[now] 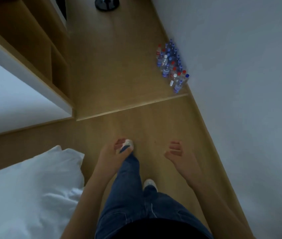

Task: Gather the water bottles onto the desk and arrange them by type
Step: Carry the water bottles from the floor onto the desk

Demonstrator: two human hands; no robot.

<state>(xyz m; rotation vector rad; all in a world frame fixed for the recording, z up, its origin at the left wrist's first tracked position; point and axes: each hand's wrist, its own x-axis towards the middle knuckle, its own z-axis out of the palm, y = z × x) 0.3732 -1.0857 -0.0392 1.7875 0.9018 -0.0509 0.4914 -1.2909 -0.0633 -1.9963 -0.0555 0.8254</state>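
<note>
While both hands, left and right, hang empty with fingers loosely curled, the bottles stand clustered on the floor against the wall, well ahead of them.

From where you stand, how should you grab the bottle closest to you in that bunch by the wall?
Probably around its body, just below the blue cap. The nearest bottle stands upright at the near end of the bottle cluster, with open floor on its left and the wall on the right, so come from the floor side.
</note>
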